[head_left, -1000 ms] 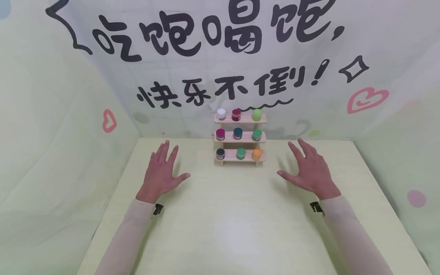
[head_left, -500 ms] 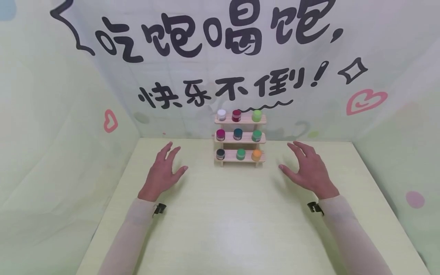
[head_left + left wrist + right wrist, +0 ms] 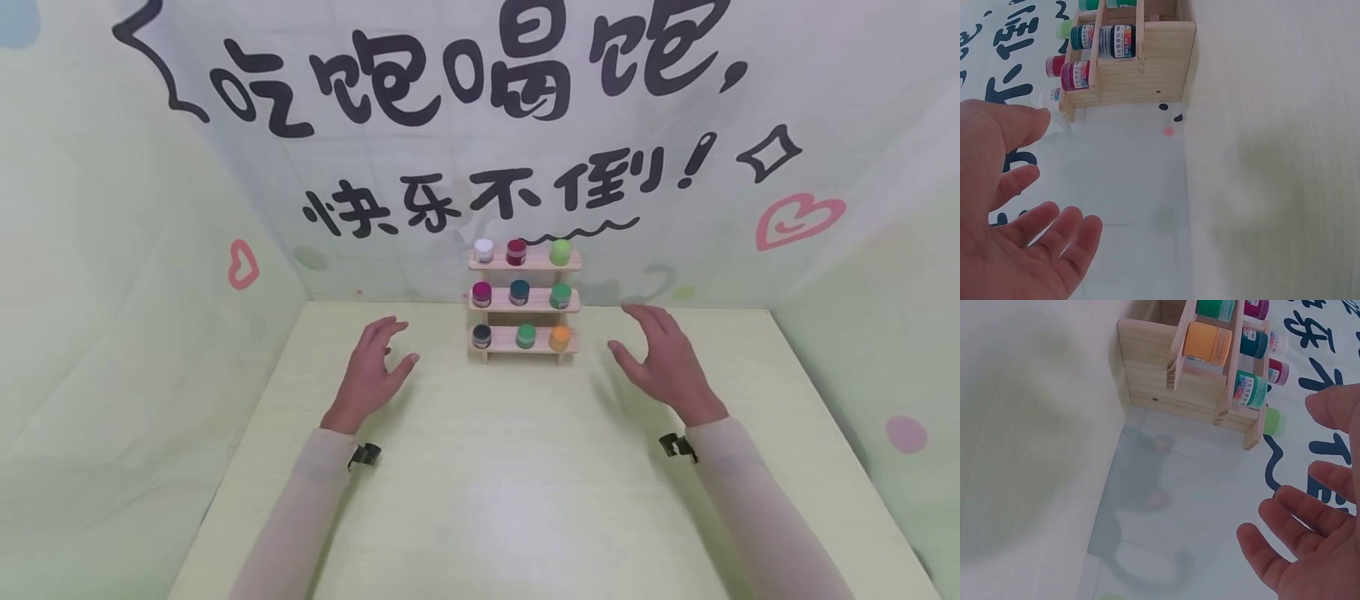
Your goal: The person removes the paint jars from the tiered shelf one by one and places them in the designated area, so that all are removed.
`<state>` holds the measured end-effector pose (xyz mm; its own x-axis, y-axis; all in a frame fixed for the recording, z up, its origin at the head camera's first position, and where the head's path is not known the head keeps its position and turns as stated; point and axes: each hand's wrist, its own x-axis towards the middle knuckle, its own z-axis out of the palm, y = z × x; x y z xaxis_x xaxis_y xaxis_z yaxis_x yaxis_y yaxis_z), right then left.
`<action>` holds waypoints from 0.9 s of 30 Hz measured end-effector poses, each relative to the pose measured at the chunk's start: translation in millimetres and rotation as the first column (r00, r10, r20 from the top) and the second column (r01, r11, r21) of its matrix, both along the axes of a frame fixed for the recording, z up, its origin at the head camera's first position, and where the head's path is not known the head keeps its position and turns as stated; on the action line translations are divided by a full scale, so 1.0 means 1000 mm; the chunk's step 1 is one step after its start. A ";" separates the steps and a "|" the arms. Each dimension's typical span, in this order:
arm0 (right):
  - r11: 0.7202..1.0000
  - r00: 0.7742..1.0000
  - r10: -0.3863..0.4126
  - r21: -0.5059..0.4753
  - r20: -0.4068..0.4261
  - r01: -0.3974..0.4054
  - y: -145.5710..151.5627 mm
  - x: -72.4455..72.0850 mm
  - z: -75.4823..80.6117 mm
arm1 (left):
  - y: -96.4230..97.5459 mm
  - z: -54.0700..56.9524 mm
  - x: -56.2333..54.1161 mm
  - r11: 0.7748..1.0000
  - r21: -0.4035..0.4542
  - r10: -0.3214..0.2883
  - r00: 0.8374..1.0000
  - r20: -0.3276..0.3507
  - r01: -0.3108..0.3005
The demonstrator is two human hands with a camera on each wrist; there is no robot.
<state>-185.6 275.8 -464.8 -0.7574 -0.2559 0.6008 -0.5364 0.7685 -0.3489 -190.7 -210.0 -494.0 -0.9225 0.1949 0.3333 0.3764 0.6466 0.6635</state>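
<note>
A small three-tier wooden shelf [image 3: 498, 342] stands at the back of the table, with several small paint jars on its tiers. White [image 3: 483, 252], dark red and light green jars are on top. Magenta, dark teal and green jars fill the middle tier. Below sit a black jar [image 3: 482, 337], a green one and an orange jar [image 3: 1207, 344]. My left hand [image 3: 367, 375] hovers left of the shelf, fingers loosely bent, holding nothing. To the shelf's right, my right hand [image 3: 671, 362] is held over the table with its thumb apart from relaxed fingers, also holding nothing.
The pale wooden table [image 3: 495, 500] extends in front of the shelf. Behind it hangs a white cloth [image 3: 420, 150] with large black lettering, and cloth walls with pink hearts close in both sides. A black wrist clip [image 3: 365, 455] sits at the left sleeve.
My left hand has shifted slightly right, toward the shelf, and its fingers have bent more. The right hand's fingers have drawn closer together. The jars and shelf stay in place.
</note>
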 end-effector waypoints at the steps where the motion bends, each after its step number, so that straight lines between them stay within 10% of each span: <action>1: 1.000 1.000 0.001 -0.011 0.000 -0.001 -0.001 -0.001 0.001 | 0.002 -0.002 -0.001 1.000 0.025 -0.006 1.000 0.002 0.006; 27: 0.970 0.987 0.023 -0.242 0.158 0.016 -0.029 -0.050 0.016 | 0.046 -0.030 -0.028 0.936 0.350 -0.011 0.991 0.130 -0.035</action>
<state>-236.1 246.6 -448.6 -0.8475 -0.1204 0.5170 -0.4613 0.6489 -0.6051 -218.2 -164.0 -524.0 -0.9634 0.0755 0.2572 0.2667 0.3674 0.8910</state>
